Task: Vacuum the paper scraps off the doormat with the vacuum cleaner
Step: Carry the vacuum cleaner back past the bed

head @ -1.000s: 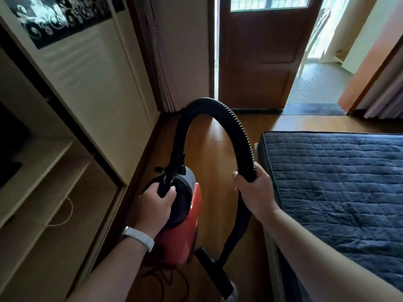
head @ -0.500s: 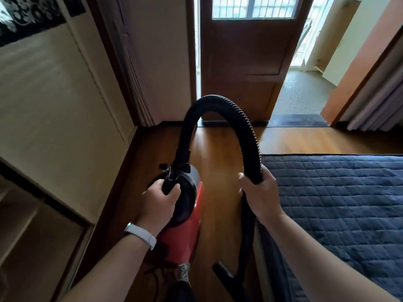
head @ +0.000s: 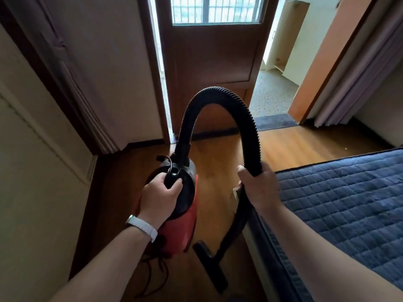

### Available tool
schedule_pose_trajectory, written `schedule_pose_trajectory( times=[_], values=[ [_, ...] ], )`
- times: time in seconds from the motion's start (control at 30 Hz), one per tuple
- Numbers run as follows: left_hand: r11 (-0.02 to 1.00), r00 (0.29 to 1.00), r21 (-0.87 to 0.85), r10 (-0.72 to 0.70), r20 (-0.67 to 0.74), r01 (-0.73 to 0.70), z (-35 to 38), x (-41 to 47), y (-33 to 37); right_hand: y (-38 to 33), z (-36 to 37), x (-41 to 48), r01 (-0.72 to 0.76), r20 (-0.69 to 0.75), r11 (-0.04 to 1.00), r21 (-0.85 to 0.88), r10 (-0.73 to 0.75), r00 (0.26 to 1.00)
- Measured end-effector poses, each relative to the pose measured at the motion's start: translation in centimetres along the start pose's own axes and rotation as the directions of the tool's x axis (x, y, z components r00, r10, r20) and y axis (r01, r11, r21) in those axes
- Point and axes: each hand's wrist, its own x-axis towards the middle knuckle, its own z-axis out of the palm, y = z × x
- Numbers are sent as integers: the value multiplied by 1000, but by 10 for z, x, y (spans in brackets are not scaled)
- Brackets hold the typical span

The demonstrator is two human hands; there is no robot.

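Red vacuum cleaner (head: 176,232) handle gripped by left hand (head: 160,197), right hand (head: 258,188) curled round black hose (head: 250,127)

no readable text, no labels, no brand marks, no numbers or signs anywhere

Lower centre: the vacuum cleaner (head: 174,234) is showing a red body under a black cap, with its ribbed hose (head: 218,92) and nozzle (head: 209,267) appearing black. The wristband (head: 144,227) is showing white. Right: the bedcover (head: 349,203) is displaying navy in a quilted grid. Upper centre: the doormat (head: 274,122) is appearing dark grey-blue beside the brown door (head: 213,57).
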Motion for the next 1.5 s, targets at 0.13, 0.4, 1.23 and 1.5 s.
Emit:
schedule_pose_trajectory(
  times=[0.13, 0.4, 1.23, 1.5],
  values=[
    [1000, 1000, 16, 26, -2, -26, 12, 76, 15, -5, 17, 60, -20, -41, 1000, 5, 20, 999],
    [1000, 1000, 30, 2, 27, -3, 81, 216, 42, 17, 45, 216, -44, -79, 998, 48, 48, 996],
    [997, 950, -10, 73, 304, -74, 294, 615, 161, 28, 37, 623, -35, -316, 998, 50, 49, 948],
    [991, 869, -10, 121, 479, -133, 358, 757, 196, 16, 48, 732, -85, -479, 994, -64, 44, 876]
  ],
)
